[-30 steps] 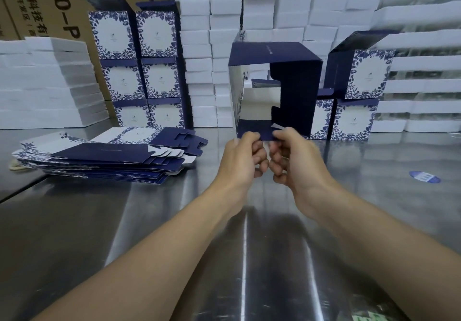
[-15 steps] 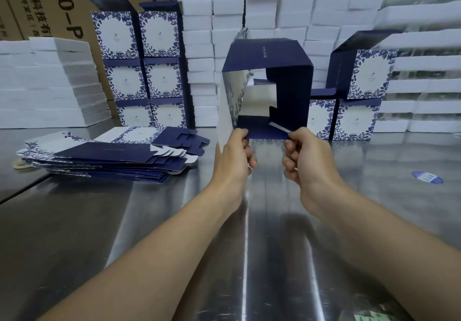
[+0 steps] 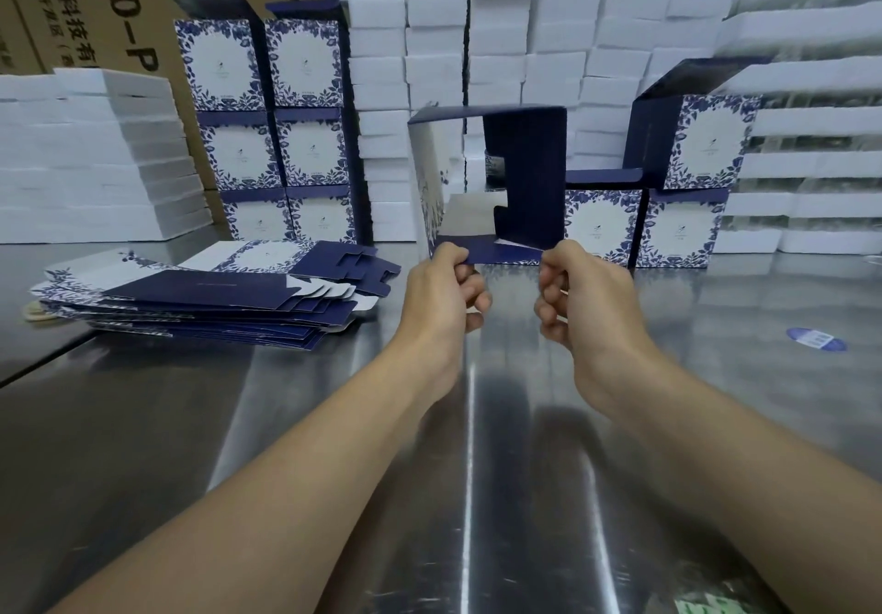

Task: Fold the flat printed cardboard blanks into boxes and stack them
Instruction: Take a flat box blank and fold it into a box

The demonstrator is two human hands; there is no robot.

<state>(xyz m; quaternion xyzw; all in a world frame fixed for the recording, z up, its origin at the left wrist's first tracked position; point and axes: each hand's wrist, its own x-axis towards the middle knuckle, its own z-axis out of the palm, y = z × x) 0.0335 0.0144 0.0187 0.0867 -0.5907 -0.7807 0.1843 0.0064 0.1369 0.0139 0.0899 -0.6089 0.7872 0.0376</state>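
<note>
hands have pulled apart since a sec ago: then they sat knuckle to knuckle at the middle of the near bottom flap, now left hand [image 3: 441, 291] pinches the flap's left corner & right hand [image 3: 580, 296] pinches its right corner, fingers of both curled tight on the card edge. the box [image 3: 491, 183], half-formed, is held up in the air above the middle of the bench [image 3: 334, 446], not resting on it. it's opened into a square tube, open end facing the person, navy top panel level, floral side at left, navy wall at right w/ a notched flap showing inside. tube also looks squarer & more face-on than before.

meaning, as i read it: sleeve is popped open, bottom closure is the step in hand; the wider grip prob sets up folding that flap in & locking tabs. bottom not closed yet, you can see straight through.

blanks [image 3: 200, 296] lie in a loose pile near the left edge of the bench, so plenty left to fold. done boxes: stack [image 3: 277, 131] at the back-left edge, another stack [image 3: 668, 193] at the back edge, right of the held box. white foam blocks [image 3: 525, 31] stacked behind.
</note>
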